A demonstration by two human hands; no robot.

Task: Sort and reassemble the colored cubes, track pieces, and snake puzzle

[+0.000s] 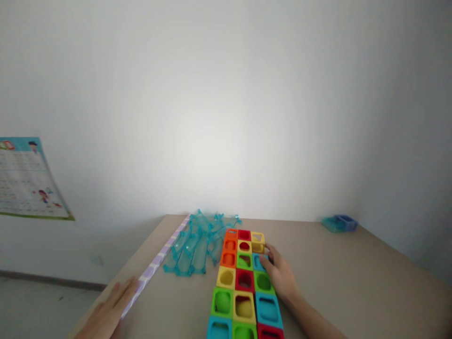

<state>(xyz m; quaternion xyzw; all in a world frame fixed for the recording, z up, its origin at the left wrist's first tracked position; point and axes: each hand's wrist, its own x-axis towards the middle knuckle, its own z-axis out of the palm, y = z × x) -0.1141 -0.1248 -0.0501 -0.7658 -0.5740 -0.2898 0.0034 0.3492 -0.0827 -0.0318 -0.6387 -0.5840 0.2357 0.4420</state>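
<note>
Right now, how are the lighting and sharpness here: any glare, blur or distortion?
Head view: a bright patch washes the middle of the wall, fading to grey corners; the left hand at the edge of the table is soft and smeared; the coloured blocks under the right hand read clearly, without glare; the table's edges splay outward, a wide-lens look.

We see blocks (243, 282) in orange, red, yellow, green and blue on our beige counter (353, 282), clear teal tracks (197, 245), a lilac-and-white striped strip (158, 261), a blue box (346, 222), and a white wall (226, 94).
</note>
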